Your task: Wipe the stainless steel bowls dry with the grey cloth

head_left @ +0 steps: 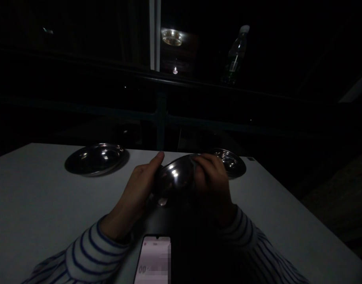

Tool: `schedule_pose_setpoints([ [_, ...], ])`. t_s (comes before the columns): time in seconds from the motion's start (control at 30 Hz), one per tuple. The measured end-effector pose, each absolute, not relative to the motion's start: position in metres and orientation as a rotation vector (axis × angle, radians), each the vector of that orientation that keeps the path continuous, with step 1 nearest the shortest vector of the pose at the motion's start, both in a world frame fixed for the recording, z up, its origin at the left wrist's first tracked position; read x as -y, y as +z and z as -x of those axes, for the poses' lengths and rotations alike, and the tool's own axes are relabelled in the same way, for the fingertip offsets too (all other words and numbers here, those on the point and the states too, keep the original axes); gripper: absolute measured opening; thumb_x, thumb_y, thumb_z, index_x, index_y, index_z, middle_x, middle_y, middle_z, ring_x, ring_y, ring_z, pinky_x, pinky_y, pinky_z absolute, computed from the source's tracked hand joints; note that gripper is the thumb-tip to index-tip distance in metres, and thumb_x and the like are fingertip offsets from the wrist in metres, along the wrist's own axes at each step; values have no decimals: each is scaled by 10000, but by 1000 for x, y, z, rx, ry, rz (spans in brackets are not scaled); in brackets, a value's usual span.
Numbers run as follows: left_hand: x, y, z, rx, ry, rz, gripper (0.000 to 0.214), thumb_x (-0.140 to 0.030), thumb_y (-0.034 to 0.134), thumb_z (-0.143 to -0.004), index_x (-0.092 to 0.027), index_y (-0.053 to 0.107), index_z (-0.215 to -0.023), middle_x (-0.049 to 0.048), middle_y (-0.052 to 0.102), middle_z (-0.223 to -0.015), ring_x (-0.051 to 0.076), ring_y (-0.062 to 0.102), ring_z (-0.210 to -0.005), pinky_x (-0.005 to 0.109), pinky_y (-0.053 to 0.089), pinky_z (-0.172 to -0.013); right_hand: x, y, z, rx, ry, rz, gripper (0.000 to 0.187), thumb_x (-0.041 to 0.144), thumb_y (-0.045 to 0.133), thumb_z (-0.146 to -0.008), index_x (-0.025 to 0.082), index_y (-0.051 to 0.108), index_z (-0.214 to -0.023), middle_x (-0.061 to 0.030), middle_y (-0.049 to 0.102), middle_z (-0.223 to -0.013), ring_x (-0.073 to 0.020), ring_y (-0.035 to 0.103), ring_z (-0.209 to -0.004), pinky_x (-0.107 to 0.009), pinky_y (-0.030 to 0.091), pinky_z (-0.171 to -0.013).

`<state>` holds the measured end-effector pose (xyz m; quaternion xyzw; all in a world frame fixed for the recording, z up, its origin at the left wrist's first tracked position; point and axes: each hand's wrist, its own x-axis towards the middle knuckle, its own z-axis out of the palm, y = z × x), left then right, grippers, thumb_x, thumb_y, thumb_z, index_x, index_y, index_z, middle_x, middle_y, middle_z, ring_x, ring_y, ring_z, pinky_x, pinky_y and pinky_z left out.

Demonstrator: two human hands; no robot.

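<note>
A shiny metal bowl (174,177) is held tilted above the table, in the middle of the head view. My left hand (141,179) is closed on its left side, thumb pointing up along the rim. At the opposite rim, my right hand (212,173) has its fingers curled and pinched together. A thin pale grey piece (194,159), perhaps cloth, shows at those fingertips against the bowl. Shadow hides the right palm and the bowl's lower part.
A metal dish (94,159) rests at the white table's (44,201) far left; another (231,163) sits behind my right hand. Below the held bowl lies a lit phone (152,260). Beyond the table stands a plastic bottle (237,55). The surroundings are very dark.
</note>
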<state>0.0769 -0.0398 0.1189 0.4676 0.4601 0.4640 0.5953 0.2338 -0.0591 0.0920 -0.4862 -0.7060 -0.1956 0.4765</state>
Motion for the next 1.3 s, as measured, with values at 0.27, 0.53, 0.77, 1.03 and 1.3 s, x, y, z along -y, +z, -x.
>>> schedule_pose_setpoints([
  [0.27, 43, 120, -76, -908, 989, -1208, 338, -446, 588, -694, -160, 563, -515, -8, 568, -478, 111, 505, -460, 219, 362, -475, 70, 83, -219, 2018, -736, 1004, 290, 331, 444, -818, 221, 548, -1065, -54, 566, -1057, -213, 463, -967, -389, 374, -806],
  [0.53, 38, 119, -71, -936, 1043, -1146, 338, -470, 589, -688, -145, 626, -602, 6, 605, -539, 103, 518, -473, 203, 352, -450, 57, 96, -240, 1699, -478, 1158, 260, 165, 397, -810, 162, 596, -978, -84, 579, -963, -201, 507, -909, -367, 427, -796],
  [0.77, 39, 117, -72, -883, 985, -1186, 276, -403, 616, -695, -149, 602, -586, -24, 562, -506, 77, 489, -462, 177, 347, -446, 73, 91, -223, 1997, -707, 975, 261, 322, 487, -795, 223, 576, -1020, -39, 593, -1010, -212, 479, -929, -386, 390, -792],
  [1.03, 36, 122, -65, -698, 884, -1158, 201, -345, 583, -745, -161, 655, -779, 12, 632, -672, 113, 559, -627, 201, 412, -574, 55, 106, -258, 1765, -555, 1198, 269, 157, 438, -804, 98, 611, -1002, -112, 579, -980, -195, 513, -921, -336, 429, -819],
  [1.3, 37, 114, -73, -620, 809, -1089, 196, -316, 535, -783, -168, 644, -849, 22, 651, -747, 124, 571, -672, 230, 422, -643, 66, 100, -238, 1954, -628, 1163, 260, 242, 454, -810, 159, 598, -1010, -79, 588, -1015, -215, 488, -924, -372, 405, -783],
])
